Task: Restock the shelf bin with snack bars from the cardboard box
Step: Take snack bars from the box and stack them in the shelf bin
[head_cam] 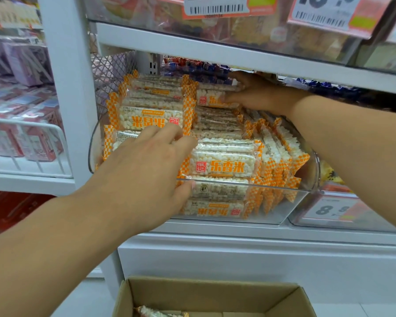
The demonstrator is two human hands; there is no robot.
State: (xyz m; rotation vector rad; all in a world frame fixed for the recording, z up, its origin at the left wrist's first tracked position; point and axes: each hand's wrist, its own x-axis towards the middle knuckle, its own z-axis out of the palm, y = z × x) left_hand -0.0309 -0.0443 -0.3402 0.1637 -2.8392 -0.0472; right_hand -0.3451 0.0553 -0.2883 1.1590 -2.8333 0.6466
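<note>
A clear plastic shelf bin (pixel 238 216) holds several orange-and-white puffed rice snack bars (pixel 224 163), stacked flat at the left and middle and standing on edge at the right. My left hand (pixel 151 163) lies flat on the front left stack, fingers spread, thumb at the bin's front rim. My right hand (pixel 258 94) reaches deep under the upper shelf and grips a bar (pixel 211 99) at the back of the bin. The cardboard box (pixel 215 294) stands open on the floor below, with one bar (pixel 160 313) showing at its bottom edge.
A white shelf board (pixel 215 53) hangs low over the bin. A white upright post (pixel 71 99) stands left of it. Price tags (pixel 215 5) hang above, another bin with a tag (pixel 329 209) sits right. Pink boxes (pixel 32 138) fill the left shelves.
</note>
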